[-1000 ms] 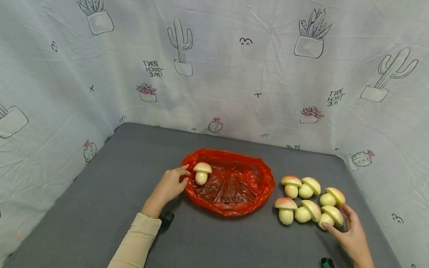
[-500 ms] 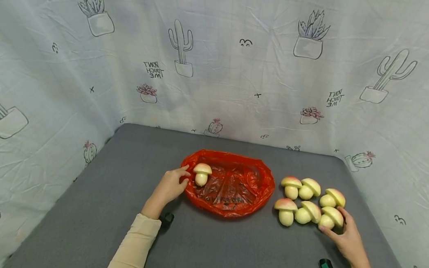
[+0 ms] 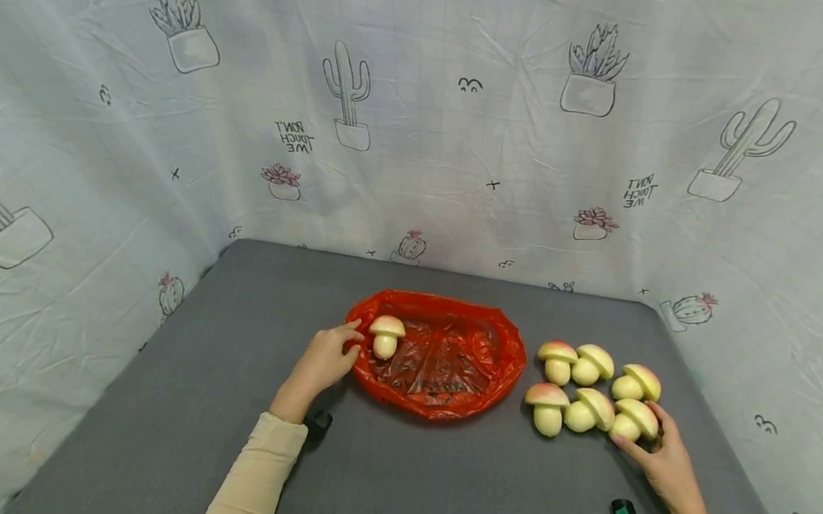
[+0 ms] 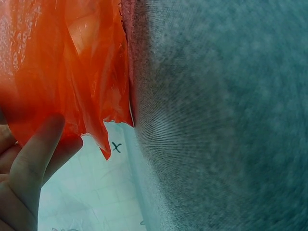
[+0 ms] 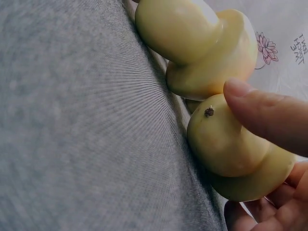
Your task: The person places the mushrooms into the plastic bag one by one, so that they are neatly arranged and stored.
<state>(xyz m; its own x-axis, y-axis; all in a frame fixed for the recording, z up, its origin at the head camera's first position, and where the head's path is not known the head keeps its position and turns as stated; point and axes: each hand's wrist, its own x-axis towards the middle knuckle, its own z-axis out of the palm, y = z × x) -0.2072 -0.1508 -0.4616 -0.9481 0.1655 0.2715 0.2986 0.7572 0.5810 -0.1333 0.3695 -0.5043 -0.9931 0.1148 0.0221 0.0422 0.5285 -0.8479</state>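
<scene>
- Right hand (image 3: pixel 669 457): grasps a yellow mushroom (image 3: pixel 637 418), thumb against the stem and fingers curled round the cap. This mushroom is the right-hand one in the row nearer the person, and it appears to rest on the table.
- Left hand (image 3: pixel 326 354): pinches the left edge of a red plastic bag (image 3: pixel 433 410); the left wrist view shows the plastic caught between thumb and fingers.
- Just changed: over the last second the right thumb and fingers have edged in round their mushroom — a small shift only. The left hand, the bag and the mushrooms look unmoved. The right hand's grip seems to be settling, with the mushroom not yet lifted.
- In the bag, which is spread wide with a raised, crinkled rim: one pink-tinted mushroom (image 3: pixel 386 336), near the left wall, just beside the left hand, its cap toward the far side.
- Right of the bag: five other mushrooms (image 3: pixel 547 421), set close together with the grasped one — three near, three far.
- Farther out: the grey table (image 3: pixel 454 480), then a pale cloth (image 3: pixel 418 147) printed with potted cacti.
</scene>
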